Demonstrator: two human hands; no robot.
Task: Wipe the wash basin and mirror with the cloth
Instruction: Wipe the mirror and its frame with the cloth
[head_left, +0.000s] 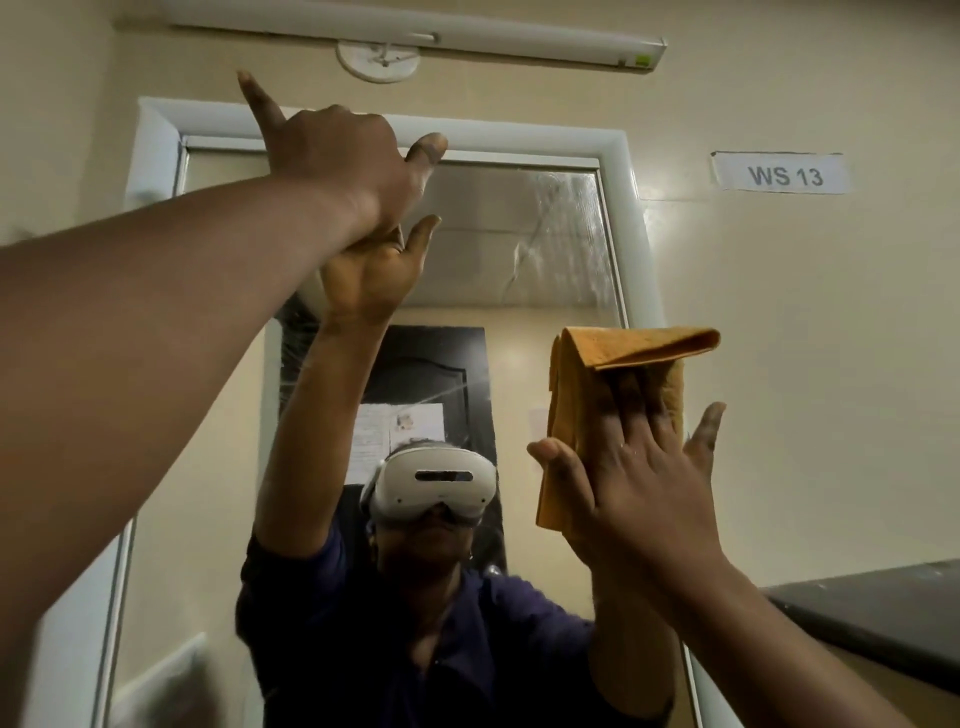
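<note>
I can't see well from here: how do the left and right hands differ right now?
The right hand presses the folded orange cloth against the mirror's right edge; the left hand carries no cloth. The left hand sits high at the mirror's top frame, the right hand lower, mid-height. Both are raised to the mirror with fingers spread.

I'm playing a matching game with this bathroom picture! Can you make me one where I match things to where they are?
Things:
1. folded orange cloth
2. white paper label reading WS 13
3. long white tube light
4. left hand

Places:
a. on the wall, right of the mirror
b. pressed on the white-framed mirror near its top
c. above the mirror
d. under the right hand

Pairs: 1-d, 2-a, 3-c, 4-b
</note>
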